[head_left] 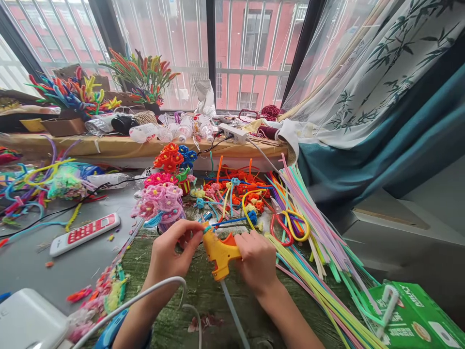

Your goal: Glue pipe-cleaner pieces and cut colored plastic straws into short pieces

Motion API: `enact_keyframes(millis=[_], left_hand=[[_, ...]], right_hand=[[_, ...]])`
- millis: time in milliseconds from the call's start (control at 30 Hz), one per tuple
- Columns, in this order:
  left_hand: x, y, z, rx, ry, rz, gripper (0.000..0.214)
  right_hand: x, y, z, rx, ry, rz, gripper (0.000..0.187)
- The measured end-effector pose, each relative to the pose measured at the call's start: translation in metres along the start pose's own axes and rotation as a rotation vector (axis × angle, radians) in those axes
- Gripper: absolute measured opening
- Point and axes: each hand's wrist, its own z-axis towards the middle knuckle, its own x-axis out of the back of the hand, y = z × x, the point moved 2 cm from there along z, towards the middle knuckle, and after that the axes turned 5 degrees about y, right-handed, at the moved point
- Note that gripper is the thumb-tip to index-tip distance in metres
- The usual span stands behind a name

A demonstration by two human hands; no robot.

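Observation:
A yellow hot glue gun (222,252) with an orange trigger is gripped by its handle in my right hand (256,257), with a pale glue stick (234,310) sticking out of its back end towards me. My left hand (174,249) pinches a small teal pipe-cleaner piece (206,230) at the gun's nozzle; the fingers hide most of it. Just beyond the nozzle lies a blue pipe-cleaner flower (251,217) on a blue stem; I cannot tell whether the stem joins the pinched piece. A bunch of pink pipe-cleaner flowers (160,201) stands behind my left hand.
Red and yellow scissors (286,228) lie right of the gun, beside long pipe cleaners (308,271). Orange pipe-cleaner pieces (240,184) pile up behind. A remote control (85,234) sits left, and a white cable (145,291) crosses my left forearm. A green box (417,315) stands right.

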Motion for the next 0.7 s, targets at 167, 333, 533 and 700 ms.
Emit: enact_keyframes(millis=[167, 333, 533, 700], left_hand=[[0.003, 0.005, -0.001, -0.184, 0.032, 0.166, 0.005], [0.004, 0.009, -0.001, -0.227, 0.024, 0.249, 0.004], [0.002, 0.003, -0.002, -0.146, -0.015, 0.155, 0.003], [-0.003, -0.002, -0.003, 0.251, -0.137, -0.222, 0.012]], right_hand=[[-0.001, 0.002, 0.0, -0.023, -0.006, -0.038, 0.019], [0.0, 0.003, 0.0, -0.016, 0.014, -0.039, 0.02], [-0.001, 0.005, -0.003, -0.07, 0.003, -0.052, 0.021], [-0.001, 0.005, -0.003, -0.084, 0.013, -0.053, 0.022]])
